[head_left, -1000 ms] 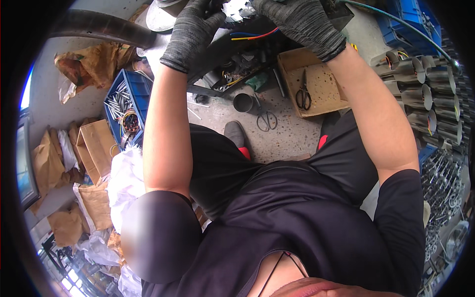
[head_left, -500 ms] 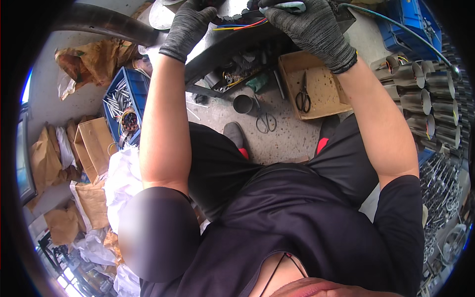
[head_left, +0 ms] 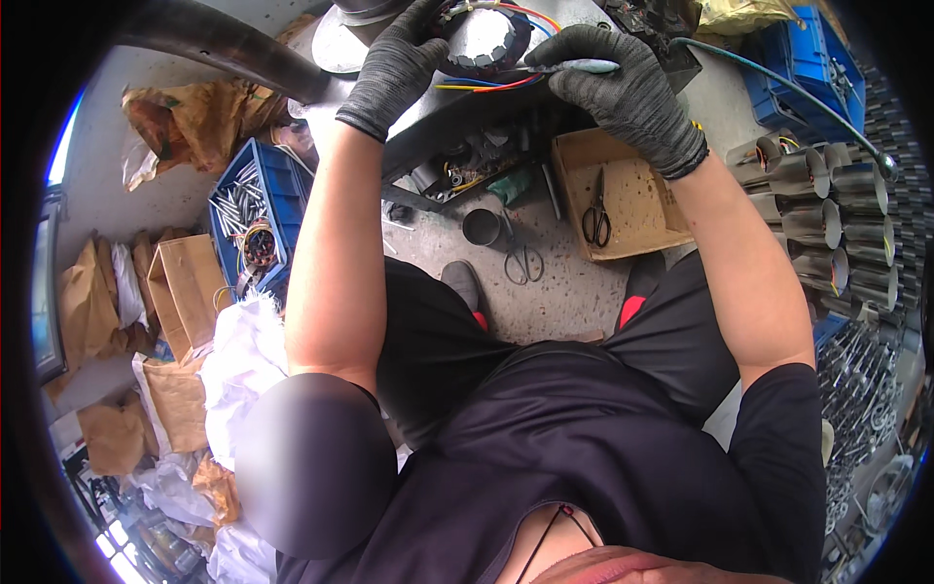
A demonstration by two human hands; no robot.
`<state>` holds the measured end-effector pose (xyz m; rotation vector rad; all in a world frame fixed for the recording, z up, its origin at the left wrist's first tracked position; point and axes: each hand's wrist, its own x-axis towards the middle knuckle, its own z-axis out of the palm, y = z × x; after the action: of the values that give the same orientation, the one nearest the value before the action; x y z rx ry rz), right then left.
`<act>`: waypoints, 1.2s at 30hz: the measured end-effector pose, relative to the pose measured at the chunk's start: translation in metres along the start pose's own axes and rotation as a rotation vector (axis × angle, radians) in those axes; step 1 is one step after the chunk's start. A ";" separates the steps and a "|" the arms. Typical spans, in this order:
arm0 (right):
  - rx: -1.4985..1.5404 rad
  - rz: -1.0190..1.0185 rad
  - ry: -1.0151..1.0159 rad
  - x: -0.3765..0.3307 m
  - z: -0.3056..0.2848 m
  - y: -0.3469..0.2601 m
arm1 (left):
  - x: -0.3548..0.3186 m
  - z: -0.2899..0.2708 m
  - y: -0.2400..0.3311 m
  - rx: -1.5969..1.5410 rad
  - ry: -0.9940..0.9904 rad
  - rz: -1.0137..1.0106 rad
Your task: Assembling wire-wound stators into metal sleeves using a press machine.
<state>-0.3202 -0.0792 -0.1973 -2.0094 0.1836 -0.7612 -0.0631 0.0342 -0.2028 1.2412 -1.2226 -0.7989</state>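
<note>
On my feed both hands wear grey knit gloves. The left hand (head_left: 397, 76) is half curled, thumb and fingers closed on the left rim of a round wired part (head_left: 484, 39), though its fingertips are too hidden for me to swear to the exact grip. The right hand (head_left: 628, 92) is pinched shut around a slim pale-handled tool (head_left: 591, 66), its thin dark end pointing left at the part. The part sits by the near edge of the grey metal tabletop (head_left: 413, 125). Counting up, I get one part, one tool, and three colours in the bunch of wires (head_left: 486, 86) on its near side: blue, yellow, red. Two pairs of scissors too: one black pair (head_left: 597, 209) in a shallow cardboard box (head_left: 632, 240) on the floor below the tabletop's near edge, and another pair (head_left: 522, 251) on the floor beside one dark cup (head_left: 480, 228). Off the left end there's a blue crate (head_left: 282, 209) of metal rods; past the right end, a thin hose (head_left: 749, 67) crosses in front of more blue crates (head_left: 812, 73), with stacked metal tubes (head_left: 808, 214) nearer me, too many to count. Biggest nuisance is the left glove blocking the part's left side.
</note>
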 end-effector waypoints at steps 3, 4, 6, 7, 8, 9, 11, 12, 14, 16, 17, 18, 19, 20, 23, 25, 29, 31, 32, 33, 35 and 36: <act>0.167 0.149 -0.016 0.002 -0.012 0.003 | 0.000 0.001 0.002 0.194 0.019 -0.031; 0.276 0.259 -0.017 0.003 -0.015 0.004 | 0.001 0.003 0.002 0.194 0.021 -0.029; 0.270 0.145 -0.006 0.002 -0.011 0.003 | 0.000 0.006 0.002 0.126 0.016 -0.029; 0.235 0.151 0.015 0.001 -0.010 0.002 | 0.000 0.007 0.003 0.127 0.018 -0.028; 0.201 0.157 0.035 0.001 -0.009 0.001 | 0.000 0.007 0.005 0.189 0.030 -0.024; 0.199 0.155 0.034 0.001 -0.008 0.003 | 0.001 0.007 0.005 0.251 0.041 -0.019; 0.122 0.029 0.006 0.001 -0.004 0.008 | 0.002 0.005 0.001 0.201 0.038 -0.006; 0.121 0.028 0.005 0.001 -0.003 0.008 | 0.002 0.004 0.000 0.150 0.034 0.006; 0.094 0.043 -0.010 -0.001 -0.001 0.006 | 0.002 0.003 -0.002 0.141 0.029 0.006; 0.046 0.032 -0.003 -0.003 0.000 0.007 | 0.002 0.005 0.002 0.133 0.023 0.006; -0.002 0.021 0.004 -0.003 0.000 0.007 | 0.001 0.006 0.004 0.183 0.034 -0.014; -0.003 0.020 0.004 -0.003 0.000 0.009 | 0.001 0.007 0.005 0.233 0.046 -0.033; -0.023 0.012 0.005 -0.002 0.000 0.010 | 0.002 0.009 0.005 0.232 0.046 -0.031; -0.043 0.004 0.006 -0.002 -0.001 0.011 | 0.002 0.010 0.006 0.197 0.044 -0.026; -0.006 0.152 0.020 0.001 0.002 0.002 | 0.001 0.010 0.009 0.200 0.044 -0.019; -0.030 0.140 -0.008 0.002 -0.002 0.003 | 0.001 0.014 0.012 0.234 0.040 -0.015; 0.279 0.249 -0.026 0.006 -0.020 0.010 | 0.000 0.020 0.015 0.254 0.053 -0.047; 0.250 0.209 0.006 0.003 -0.014 0.004 | -0.002 0.017 0.015 0.355 0.070 -0.041; 0.219 0.171 0.040 0.003 -0.012 0.002 | -0.003 0.015 0.015 0.344 0.067 -0.030; 0.215 0.171 0.042 0.003 -0.011 0.003 | -0.002 0.016 0.015 0.329 0.059 -0.017; 0.139 0.156 0.020 0.003 -0.007 0.008 | 0.001 0.018 0.013 0.314 0.065 -0.020; 0.138 0.157 0.022 0.003 -0.005 0.011 | 0.001 0.018 0.013 0.301 0.074 -0.029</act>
<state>-0.3190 -0.0894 -0.2034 -1.8334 0.2902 -0.6782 -0.0826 0.0309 -0.1919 1.5209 -1.3001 -0.5975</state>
